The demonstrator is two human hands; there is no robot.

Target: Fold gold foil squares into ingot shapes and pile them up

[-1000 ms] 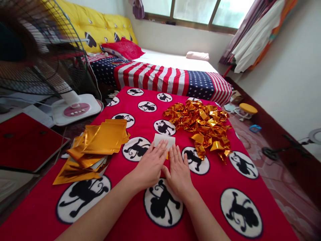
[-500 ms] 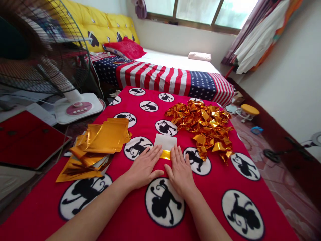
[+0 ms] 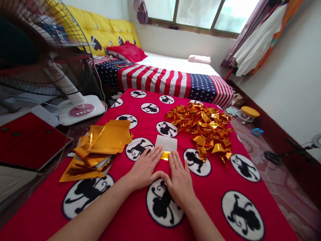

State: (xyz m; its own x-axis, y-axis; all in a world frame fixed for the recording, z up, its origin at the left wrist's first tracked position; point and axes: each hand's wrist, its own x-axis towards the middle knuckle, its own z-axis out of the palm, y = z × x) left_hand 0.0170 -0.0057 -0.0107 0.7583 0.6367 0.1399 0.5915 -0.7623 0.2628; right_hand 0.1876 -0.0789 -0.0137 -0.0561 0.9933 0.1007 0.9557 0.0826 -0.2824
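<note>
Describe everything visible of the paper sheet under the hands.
The paper sheet lies flat on the red monkey-print cloth. Its far part is plain, pale grey and matte; its near edge shows a shiny gold, foil-like strip, apparently folded over. The left hand's fingertips touch the strip's left end, the right hand's its right; what they cover is hidden.

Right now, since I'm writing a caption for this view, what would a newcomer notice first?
Probably the heap of crumpled, shiny gold pieces at the right of the red cloth with its black-and-white figures. The stack of flat gold sheets at the left likely comes next, then the left hand and right hand spread at the small pale sheet between them.
</note>
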